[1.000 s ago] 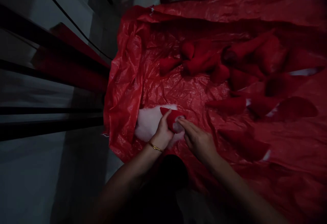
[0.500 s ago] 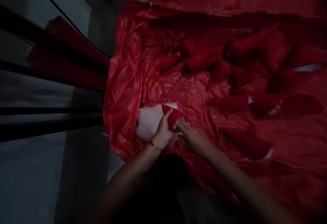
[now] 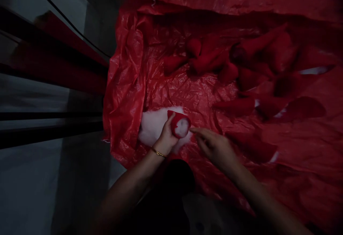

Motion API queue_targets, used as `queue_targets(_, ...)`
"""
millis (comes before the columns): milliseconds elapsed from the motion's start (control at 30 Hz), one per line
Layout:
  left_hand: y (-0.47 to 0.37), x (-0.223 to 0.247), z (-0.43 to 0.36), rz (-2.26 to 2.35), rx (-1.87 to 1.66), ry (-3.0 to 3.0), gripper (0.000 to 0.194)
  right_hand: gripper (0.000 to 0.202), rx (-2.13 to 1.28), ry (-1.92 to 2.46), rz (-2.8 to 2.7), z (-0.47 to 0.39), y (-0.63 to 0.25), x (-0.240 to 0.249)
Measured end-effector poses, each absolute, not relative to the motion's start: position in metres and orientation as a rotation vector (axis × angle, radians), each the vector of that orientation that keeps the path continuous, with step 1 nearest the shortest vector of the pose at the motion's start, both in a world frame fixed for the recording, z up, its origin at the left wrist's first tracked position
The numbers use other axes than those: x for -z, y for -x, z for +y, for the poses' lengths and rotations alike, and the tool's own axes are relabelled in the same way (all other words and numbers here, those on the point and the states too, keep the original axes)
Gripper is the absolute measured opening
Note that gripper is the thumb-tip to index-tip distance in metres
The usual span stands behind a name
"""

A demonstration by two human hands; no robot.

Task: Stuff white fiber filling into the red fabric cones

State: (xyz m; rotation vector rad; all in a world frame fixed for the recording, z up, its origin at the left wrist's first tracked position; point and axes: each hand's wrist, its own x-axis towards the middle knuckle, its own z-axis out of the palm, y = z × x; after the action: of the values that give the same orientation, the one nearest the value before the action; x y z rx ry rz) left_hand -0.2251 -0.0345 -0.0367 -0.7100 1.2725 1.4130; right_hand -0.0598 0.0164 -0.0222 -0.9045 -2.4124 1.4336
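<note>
My left hand (image 3: 169, 133) is closed around a small red cone-shaped cloth piece (image 3: 175, 119), its thumb lying along the near side. The round mouth of the cone faces up and towards the right, and white fluffy stuffing (image 3: 182, 128) fills it. Just right of that mouth is my right hand (image 3: 214, 145), with the index finger stretched towards the rim and the other fingers loosely bent. Nothing shows in it. Under and beside my left hand lies a pile of white stuffing (image 3: 152, 124).
A crinkled red plastic sheet (image 3: 182, 90) spreads beneath everything, its left edge raised in folds. Several red cloth cones (image 3: 209, 61) lie heaped on its far right part, more (image 3: 235, 107) nearer. Dark bars (image 3: 53, 116) stand at the left.
My right hand has drawn back to the right, out of the cone's mouth. The stuffing inside now shows, with the mouth turned more towards me. The whole view has shifted slightly.
</note>
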Motion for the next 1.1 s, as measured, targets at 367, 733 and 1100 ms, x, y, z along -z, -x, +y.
queue_targets(367, 0.163, 0.061, -0.039, 1.238, -1.339, 0.111, 0.030, 0.049, -1.483, 1.166, -2.254, 0.028, 0.026, 0.068)
queue_targets(733, 0.181, 0.095, -0.051, 1.560, -0.948, -0.064, 0.018, 0.062, -0.649, 1.355, -2.902, 0.171, -0.027, 0.085)
queue_targets(1100, 0.179, 0.065, -0.010, 1.085, -1.364, 0.386, 0.020, 0.057, -1.752, 1.278, -2.277, 0.072, 0.048, 0.065)
